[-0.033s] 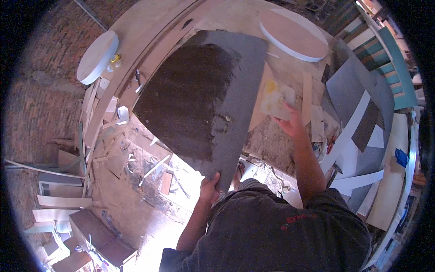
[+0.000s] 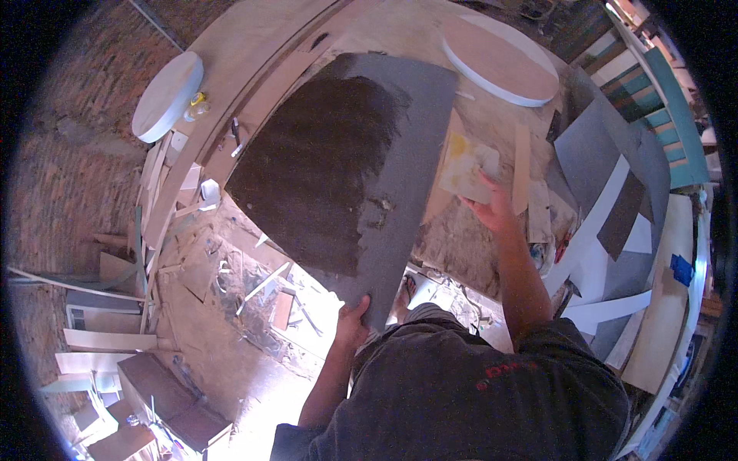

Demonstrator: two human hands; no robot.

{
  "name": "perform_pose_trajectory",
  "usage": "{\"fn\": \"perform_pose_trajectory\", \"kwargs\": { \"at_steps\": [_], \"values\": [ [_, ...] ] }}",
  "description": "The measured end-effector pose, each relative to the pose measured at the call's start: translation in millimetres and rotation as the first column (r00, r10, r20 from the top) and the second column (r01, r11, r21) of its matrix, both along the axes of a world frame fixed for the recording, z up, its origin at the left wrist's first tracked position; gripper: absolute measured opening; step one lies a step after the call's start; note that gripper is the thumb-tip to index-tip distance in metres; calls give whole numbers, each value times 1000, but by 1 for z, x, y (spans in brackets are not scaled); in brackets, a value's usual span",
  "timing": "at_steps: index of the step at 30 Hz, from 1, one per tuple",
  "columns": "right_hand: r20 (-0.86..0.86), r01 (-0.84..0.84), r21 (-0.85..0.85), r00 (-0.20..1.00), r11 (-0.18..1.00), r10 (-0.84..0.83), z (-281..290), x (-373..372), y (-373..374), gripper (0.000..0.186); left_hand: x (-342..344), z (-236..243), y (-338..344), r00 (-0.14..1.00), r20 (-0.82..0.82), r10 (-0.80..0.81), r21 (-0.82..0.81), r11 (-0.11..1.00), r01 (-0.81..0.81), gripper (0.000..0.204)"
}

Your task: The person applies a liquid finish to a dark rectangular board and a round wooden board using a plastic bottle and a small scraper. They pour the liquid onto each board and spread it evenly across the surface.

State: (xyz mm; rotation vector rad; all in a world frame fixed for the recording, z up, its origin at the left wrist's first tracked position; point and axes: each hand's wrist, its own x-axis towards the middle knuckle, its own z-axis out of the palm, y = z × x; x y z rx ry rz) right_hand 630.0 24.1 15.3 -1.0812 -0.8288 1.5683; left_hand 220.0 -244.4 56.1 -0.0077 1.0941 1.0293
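Left hand [image 2: 354, 324]: is pinching the grey sheet [image 2: 419, 146]
Right hand [image 2: 493, 206]: is pinching a pale square [image 2: 460, 167]
Dark coating [image 2: 311, 165]: is partly covering the sheet

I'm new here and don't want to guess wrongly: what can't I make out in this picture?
All in the head view:
- Left hand: most fingers are hidden by the hand itself and the dark-smeared grey panel.
- Panel's underside: faces away.
- Pale yellow-stained plate: partly covered by the right hand; its material is unclear.
- Floor: detail lost in glare.
- Small yellow container: too small to tell its contents.
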Motion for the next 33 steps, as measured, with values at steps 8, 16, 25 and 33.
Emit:
{"fn": "perform_pose_trajectory", "kwargs": {
  "at_steps": [8, 16, 25, 33],
  "values": [
    [-211, -1, -398, 973, 917, -90, 83, -87, 10, 49, -86, 17, -67, 997, 78, -23, 30, 999, 20, 47],
    [-247, 45, -466, 952, 884, -179, 78, -100, 9, 48, -153, 33, -93, 966, -166, -197, -43, 980, 193, 26],
    [107, 51, -162, 994, 985, -34, 20, -61, -53, 49, -213, 67, -44, 658, -520, -545, -227, 830, 509, 30],
    [-101, 408, -387, 873, 827, -478, 57, -83, -189, 47, -294, 63, 23, 324, -650, -688, -197, 564, 802, 49]
  ]
}}
